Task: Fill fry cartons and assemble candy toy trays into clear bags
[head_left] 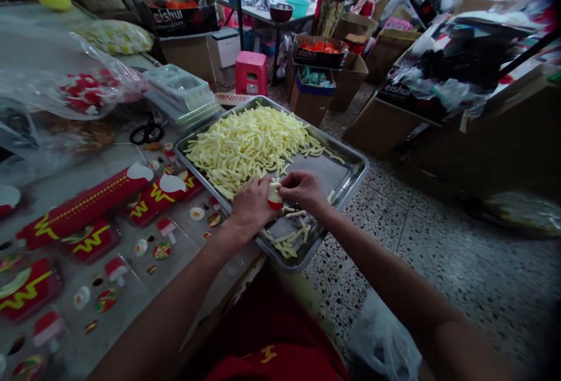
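My left hand [255, 205] is closed around a small red-and-cream carton [275, 195], held upright over the tray. Beside it, my right hand [304, 189] pinches at the carton's top edge; what lies between those fingertips is too small to tell. Under both hands is a metal tray [346, 191]. A large heap of pale yellow fry-shaped sticks [249, 141] fills its far left part. Several loose sticks [287, 241] lie scattered at its near end.
Red cartons with yellow zigzag marks [87, 205] and small food-shaped pieces [162, 250] cover the table to the left. Behind them are a plastic bag [56, 71] and a clear moulded tray [179, 86]. A pink stool [251, 73] and cardboard boxes [381, 124] stand beyond. Another person [333, 1] stands at the back.
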Demonstrator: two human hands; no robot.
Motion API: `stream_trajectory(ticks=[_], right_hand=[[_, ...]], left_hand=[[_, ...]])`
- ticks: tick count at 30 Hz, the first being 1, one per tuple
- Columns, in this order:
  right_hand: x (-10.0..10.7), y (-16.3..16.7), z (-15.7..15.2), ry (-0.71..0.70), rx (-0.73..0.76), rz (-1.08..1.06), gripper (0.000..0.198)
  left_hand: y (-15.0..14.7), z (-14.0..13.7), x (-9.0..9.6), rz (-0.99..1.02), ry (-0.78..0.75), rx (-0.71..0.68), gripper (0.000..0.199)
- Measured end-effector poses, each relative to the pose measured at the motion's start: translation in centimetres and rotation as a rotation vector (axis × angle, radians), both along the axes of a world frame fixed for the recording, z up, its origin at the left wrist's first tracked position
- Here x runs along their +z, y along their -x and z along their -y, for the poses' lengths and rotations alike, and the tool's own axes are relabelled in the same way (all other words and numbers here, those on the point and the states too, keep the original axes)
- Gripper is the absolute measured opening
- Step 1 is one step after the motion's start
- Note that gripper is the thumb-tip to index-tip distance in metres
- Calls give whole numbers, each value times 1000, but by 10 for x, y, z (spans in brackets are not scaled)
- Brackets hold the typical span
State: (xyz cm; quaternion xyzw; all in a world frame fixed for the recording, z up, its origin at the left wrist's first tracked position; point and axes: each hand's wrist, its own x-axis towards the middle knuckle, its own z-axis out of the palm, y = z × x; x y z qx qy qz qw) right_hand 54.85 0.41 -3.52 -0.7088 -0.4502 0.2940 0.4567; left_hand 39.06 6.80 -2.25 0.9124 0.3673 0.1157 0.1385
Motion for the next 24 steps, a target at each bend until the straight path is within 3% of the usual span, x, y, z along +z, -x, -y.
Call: stream_trajectory(ticks=[3, 5, 7, 11, 14, 17, 20, 24], right_hand=[[15, 16, -2, 32, 19, 304, 16], [31, 22, -6, 87, 90, 547, 21], [49, 23, -13, 108, 183, 652, 25], [76, 21, -33, 103, 282, 536, 15], [82, 18, -39, 74, 161, 545, 6], [77, 5, -26, 6, 91, 507, 19], [70, -19, 8, 11, 320, 378, 30], [65, -38, 50, 169, 811, 530, 34]], left_hand=[[-7, 1, -4, 139, -1, 35, 68], [-13, 0, -6, 215, -21, 71, 62], [-19, -4, -4, 294, -51, 113, 56], [-24, -11, 7, 469, -92, 128, 60], [-19, -13, 14, 507, -42, 54, 71], [-8, -19, 12, 479, 7, 2, 76], [7, -30, 7, 460, 37, 32, 79], [22, -39, 7, 469, 41, 92, 84]])
